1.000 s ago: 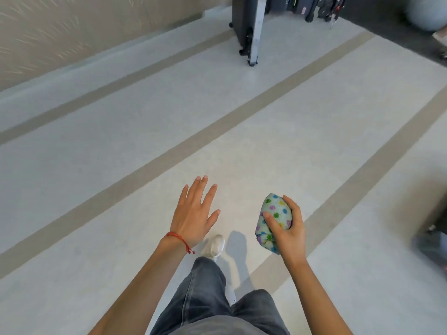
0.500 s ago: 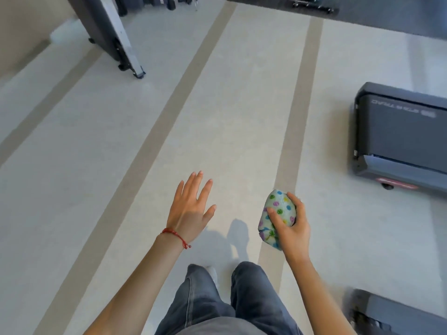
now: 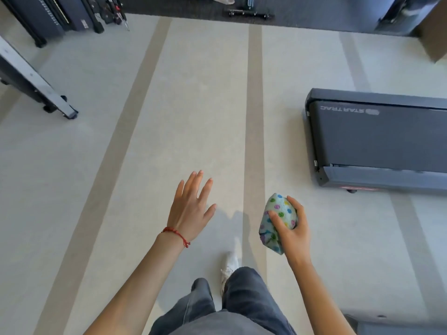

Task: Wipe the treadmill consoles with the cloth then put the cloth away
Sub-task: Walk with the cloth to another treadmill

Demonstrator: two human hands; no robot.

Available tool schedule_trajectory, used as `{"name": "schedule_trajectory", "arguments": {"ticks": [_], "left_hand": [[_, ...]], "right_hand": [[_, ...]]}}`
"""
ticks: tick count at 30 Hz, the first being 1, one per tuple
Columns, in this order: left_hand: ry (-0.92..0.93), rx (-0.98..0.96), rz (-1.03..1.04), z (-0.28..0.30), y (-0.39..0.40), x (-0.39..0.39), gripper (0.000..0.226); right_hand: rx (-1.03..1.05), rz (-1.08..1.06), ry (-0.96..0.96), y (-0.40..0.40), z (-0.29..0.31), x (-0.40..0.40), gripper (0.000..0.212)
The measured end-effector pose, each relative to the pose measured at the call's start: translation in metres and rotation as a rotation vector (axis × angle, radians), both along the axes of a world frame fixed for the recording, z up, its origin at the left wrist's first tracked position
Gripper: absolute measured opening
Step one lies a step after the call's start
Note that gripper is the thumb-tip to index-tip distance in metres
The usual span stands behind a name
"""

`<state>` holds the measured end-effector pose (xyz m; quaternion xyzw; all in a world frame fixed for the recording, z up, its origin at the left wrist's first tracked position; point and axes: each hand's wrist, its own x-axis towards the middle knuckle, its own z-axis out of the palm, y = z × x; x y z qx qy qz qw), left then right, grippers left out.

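Observation:
My right hand (image 3: 294, 232) grips a bunched cloth (image 3: 278, 220), pale blue with coloured dots, held over the floor in front of my legs. My left hand (image 3: 191, 209) hovers flat to the left of it, fingers spread, holding nothing; a red string circles its wrist. The rear end of a dark treadmill deck (image 3: 377, 139) marked STAR TRAC lies on the floor to the right, beyond the cloth. No treadmill console is in view.
Pale floor with tan stripes (image 3: 254, 117) stretches ahead. A machine's grey base rail (image 3: 36, 81) juts in at the left. Dark gym equipment (image 3: 72, 13) lines the far edge on a black mat. Another dark machine's corner (image 3: 387, 325) shows at bottom right.
The view has swung to the right as I walk: the treadmill deck came into sight at the right. Both hands kept their pose, the cloth still in the right one.

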<state>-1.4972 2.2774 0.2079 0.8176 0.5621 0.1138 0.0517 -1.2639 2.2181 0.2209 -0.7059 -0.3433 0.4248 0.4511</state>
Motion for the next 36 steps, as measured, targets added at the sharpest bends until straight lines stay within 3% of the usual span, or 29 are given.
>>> {"name": "schedule_trajectory", "arguments": {"ticks": [8,21,28,36], "left_hand": [[0.0,0.001,-0.062,0.01,0.139,0.052,0.056],[0.043,-0.004,-0.273,0.008,0.385,0.099,0.056],[0.066,-0.02,-0.372,0.011,0.47,0.145,0.057],[0.04,-0.03,-0.466,0.001,0.564,0.235,0.057]], "right_hand": [[0.006,-0.087,-0.019,0.121,0.008,0.049,0.043],[-0.015,-0.248,-0.006,0.327,0.005,0.063,0.045],[-0.005,-0.332,-0.015,0.4,0.006,0.088,0.052],[0.005,-0.417,-0.027,0.474,-0.004,0.169,0.056]]}}
